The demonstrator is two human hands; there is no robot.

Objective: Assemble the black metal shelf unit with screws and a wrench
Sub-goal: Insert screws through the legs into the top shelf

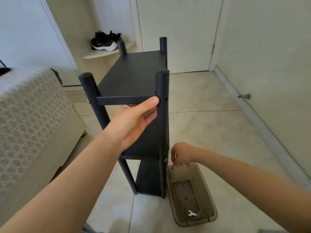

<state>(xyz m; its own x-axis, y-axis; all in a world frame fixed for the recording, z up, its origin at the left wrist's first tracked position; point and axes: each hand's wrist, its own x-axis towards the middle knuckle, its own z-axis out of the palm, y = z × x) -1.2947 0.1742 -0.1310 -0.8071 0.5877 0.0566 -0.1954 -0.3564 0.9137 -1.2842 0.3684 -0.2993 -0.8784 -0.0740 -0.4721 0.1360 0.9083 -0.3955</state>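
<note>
The black metal shelf unit (133, 76) stands upright on the tiled floor, with four round posts and three shelves. My left hand (136, 118) holds the front edge of the top shelf near the right front post (162, 115), thumb on the rim, fingers underneath. My right hand (180, 154) hangs low beside that post, over the far end of a brown plastic tray (210, 199), its fingers curled down around something small and pale that I cannot make out. A small silver wrench (192, 213) lies at the tray's near end with a screw (199, 212) beside it.
A cream sofa with a lace cover (33, 123) stands close on the left. White doors and walls close off the back and right, with a door stop (244, 96) low on the right. Black-and-white sneakers (104, 42) sit on a corner ledge behind the shelf.
</note>
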